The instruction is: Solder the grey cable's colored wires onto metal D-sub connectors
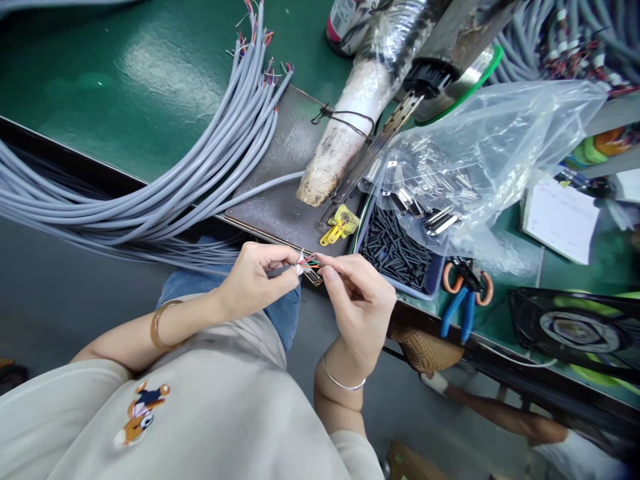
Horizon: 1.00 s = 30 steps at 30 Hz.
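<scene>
My left hand (265, 277) is closed around the end of a grey cable, just behind its stripped tip. Thin coloured wires (309, 261), red, green and orange among them, fan out from that tip. Below the wires sits a small metal connector (313, 276) with a row of contacts, between my two hands. My right hand (357, 293) pinches at the wire ends with thumb and forefinger; exactly which wire it grips is too small to tell. Both hands are held over my lap, in front of the table edge.
A bundle of grey cables (200, 180) hangs over the table edge at left. Black sleeves fill a blue tray (436, 283). Connectors lie in a clear bag (500, 147). Nearby are yellow clips (336, 230), blue-handled pliers (460, 313), a wrapped tube (345, 127) and a black fan (575, 330).
</scene>
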Each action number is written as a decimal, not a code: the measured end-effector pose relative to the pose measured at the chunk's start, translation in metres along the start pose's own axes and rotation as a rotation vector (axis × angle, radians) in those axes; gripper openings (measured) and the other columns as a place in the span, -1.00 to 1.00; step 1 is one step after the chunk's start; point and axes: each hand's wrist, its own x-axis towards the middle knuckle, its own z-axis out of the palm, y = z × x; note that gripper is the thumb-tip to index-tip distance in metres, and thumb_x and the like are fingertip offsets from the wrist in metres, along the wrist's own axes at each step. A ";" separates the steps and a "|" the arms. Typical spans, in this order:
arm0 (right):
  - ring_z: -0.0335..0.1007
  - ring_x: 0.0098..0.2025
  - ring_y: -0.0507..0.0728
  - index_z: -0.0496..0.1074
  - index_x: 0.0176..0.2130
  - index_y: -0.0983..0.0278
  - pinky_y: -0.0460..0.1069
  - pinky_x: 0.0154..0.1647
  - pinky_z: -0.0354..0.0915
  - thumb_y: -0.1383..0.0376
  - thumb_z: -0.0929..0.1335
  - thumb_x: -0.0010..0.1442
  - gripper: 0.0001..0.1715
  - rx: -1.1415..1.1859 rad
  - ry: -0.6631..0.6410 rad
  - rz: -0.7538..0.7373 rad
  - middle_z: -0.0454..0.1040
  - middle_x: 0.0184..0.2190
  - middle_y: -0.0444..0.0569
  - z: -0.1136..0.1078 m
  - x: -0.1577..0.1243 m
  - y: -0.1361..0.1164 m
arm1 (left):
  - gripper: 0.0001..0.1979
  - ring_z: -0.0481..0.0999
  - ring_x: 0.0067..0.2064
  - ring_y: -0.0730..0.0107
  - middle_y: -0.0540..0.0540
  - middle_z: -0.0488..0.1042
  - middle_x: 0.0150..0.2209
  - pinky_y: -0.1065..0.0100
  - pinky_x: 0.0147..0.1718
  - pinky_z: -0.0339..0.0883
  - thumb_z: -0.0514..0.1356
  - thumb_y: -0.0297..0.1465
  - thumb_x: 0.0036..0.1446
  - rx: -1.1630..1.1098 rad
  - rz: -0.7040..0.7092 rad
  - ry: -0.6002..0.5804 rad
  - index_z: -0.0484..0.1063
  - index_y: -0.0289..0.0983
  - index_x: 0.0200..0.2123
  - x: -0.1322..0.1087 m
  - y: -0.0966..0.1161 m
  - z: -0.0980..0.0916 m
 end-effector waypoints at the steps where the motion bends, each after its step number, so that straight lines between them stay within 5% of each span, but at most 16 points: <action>1: 0.43 -0.39 0.00 0.64 -0.11 0.16 -0.08 -0.44 0.31 0.36 0.41 0.31 -0.80 -0.005 0.002 -0.002 0.59 -0.34 -0.11 0.000 -0.001 -0.001 | -0.86 0.37 -0.52 0.54 -0.01 0.46 -0.54 0.48 -0.49 0.28 0.20 -0.45 0.11 -0.002 0.005 0.005 0.53 -0.36 -0.44 0.000 0.000 0.000; 6: 0.46 -0.39 0.00 0.63 -0.04 0.08 -0.08 -0.48 0.30 0.37 0.42 0.30 -0.71 -0.080 0.012 -0.077 0.60 -0.32 -0.12 -0.002 -0.005 -0.005 | -0.86 0.44 -0.46 0.52 -0.02 0.50 -0.50 0.49 -0.41 0.36 0.23 -0.42 0.16 -0.082 -0.026 0.008 0.53 -0.35 -0.41 0.001 -0.005 0.003; 16: 0.35 -0.52 -0.06 0.45 0.22 0.13 -0.03 -0.49 0.13 0.37 0.43 0.29 -0.48 -0.488 -0.101 -0.597 0.63 -0.37 -0.16 -0.002 -0.011 0.002 | -0.79 0.62 -0.27 0.41 -0.14 0.62 -0.29 0.44 -0.21 0.51 0.34 -0.29 0.20 -0.247 0.025 -0.038 0.48 -0.32 -0.23 0.001 -0.009 -0.005; 23: 0.33 -0.54 -0.05 0.53 0.07 0.23 -0.01 -0.52 0.13 0.41 0.44 0.26 -0.63 -0.478 -0.076 -0.645 0.63 -0.39 -0.13 -0.002 -0.008 -0.001 | -0.78 0.59 -0.29 0.45 -0.15 0.61 -0.28 0.46 -0.26 0.48 0.29 -0.27 0.28 -0.280 0.062 -0.085 0.46 -0.32 -0.22 -0.001 -0.013 -0.008; 30: 0.55 -0.40 0.04 0.52 0.07 0.06 -0.04 -0.42 0.40 0.37 0.49 0.22 -0.57 -0.320 0.122 -0.455 0.64 -0.33 -0.15 0.004 -0.015 0.007 | -0.78 0.57 -0.35 0.49 -0.14 0.63 -0.25 0.48 -0.29 0.47 0.33 -0.26 0.23 -0.203 0.012 -0.040 0.49 -0.31 -0.21 -0.003 -0.014 -0.007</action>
